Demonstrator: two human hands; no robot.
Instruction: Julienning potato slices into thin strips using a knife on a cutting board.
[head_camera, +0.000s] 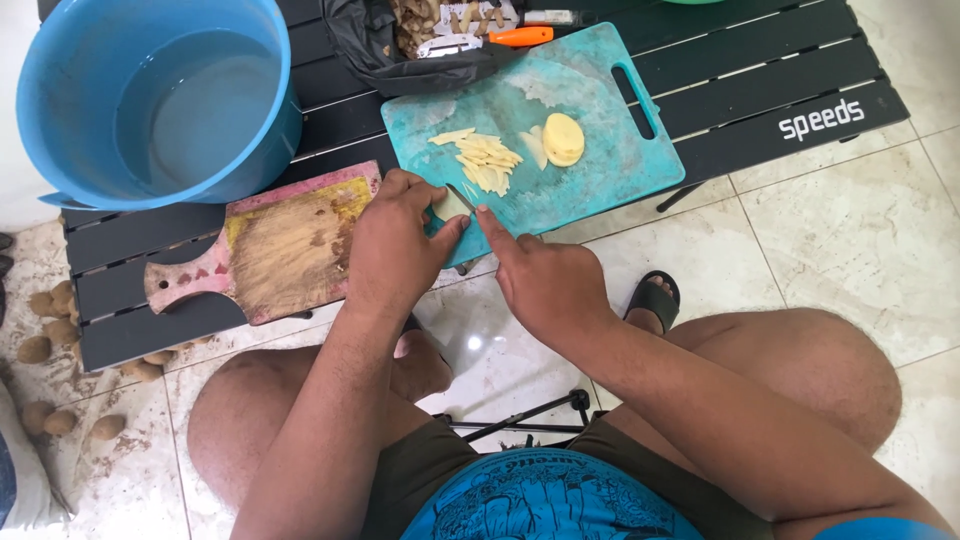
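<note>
Low black slatted desk (760, 85) over pale floor tiles: left hand (395, 245) pinches a pale potato slice (452, 205) on the turquoise plastic cutting board (600, 150), right hand (545, 280) clenched around a knife (462, 195) (blade barely visible). Fingertips sit close; one slip could nick them.

A big blue bucket (160, 100) with water stands at the far left of the black slatted table (760, 95). Beside it lies a worn wooden board (270, 245). A black bag (400, 50) with peels and an orange-handled peeler (500, 38) are behind. Unpeeled potatoes (50, 320) lie on the tiled floor (850, 240).
</note>
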